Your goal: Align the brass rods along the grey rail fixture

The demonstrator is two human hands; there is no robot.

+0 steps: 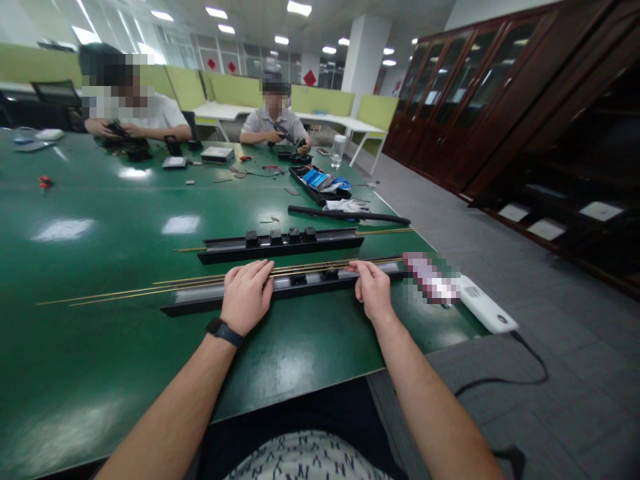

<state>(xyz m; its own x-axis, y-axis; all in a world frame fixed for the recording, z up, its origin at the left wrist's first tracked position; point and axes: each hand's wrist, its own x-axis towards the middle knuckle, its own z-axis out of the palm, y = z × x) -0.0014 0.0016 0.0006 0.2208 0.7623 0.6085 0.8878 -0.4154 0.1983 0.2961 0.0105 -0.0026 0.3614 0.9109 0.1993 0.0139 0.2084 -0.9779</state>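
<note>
A long black rail (320, 283) with a pale inner channel lies along the table in front of me, with small black blocks (299, 279) in it. Several thin brass rods (125, 293) run lengthwise over the rail and stick out past its left end. My left hand (247, 293), wearing a dark wristband, is wrapped over the rail's left half, fingers across the rods and thumb on the near side. Toward the right end, my right hand (371, 288) pinches at a brass rod with thumb and forefinger; the exact contact is too small to make out.
A second black rail (280, 245) with several blocks lies just beyond. Farther off are a black strip (350, 215), a tray (320, 185) of blue packets and a glass jar (338, 152). A white corded device (487, 303) rests at the right edge. Two people sit opposite, handling dark parts.
</note>
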